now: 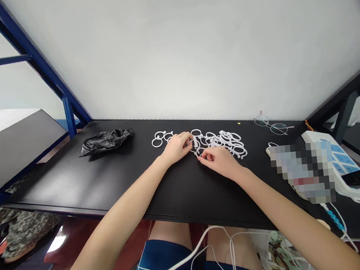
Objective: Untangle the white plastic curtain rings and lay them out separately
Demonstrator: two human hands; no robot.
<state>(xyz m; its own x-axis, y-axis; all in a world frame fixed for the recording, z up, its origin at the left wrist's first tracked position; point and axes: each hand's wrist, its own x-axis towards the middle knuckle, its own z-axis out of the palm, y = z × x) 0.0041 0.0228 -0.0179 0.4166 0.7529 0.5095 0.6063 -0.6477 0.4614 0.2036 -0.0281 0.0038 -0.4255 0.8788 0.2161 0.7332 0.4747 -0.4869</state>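
White rings with small eyelets, like curtain rings, lie on the black table. My left hand [178, 147] is closed, its thumb and fingertips pinched at the left edge of the main group, around part of a white ring [196, 142]. Close beside it on the right, my right hand [219, 159] is also closed, thumb and index finger pinching the edge of another white ring [200, 152]. A loose pile of several rings [231, 137] spreads behind and right of my right hand. Beyond my left hand lie a few separate rings [157, 142]. My fingers partly hide the held rings.
A crumpled black plastic bag [106, 141] rests at the left of the table [123, 178]. Eyeglasses [278, 129], a blurred phone-like object [301, 174] and a white power strip [342, 162] are on the right. White cables [179, 262] hang across my lap.
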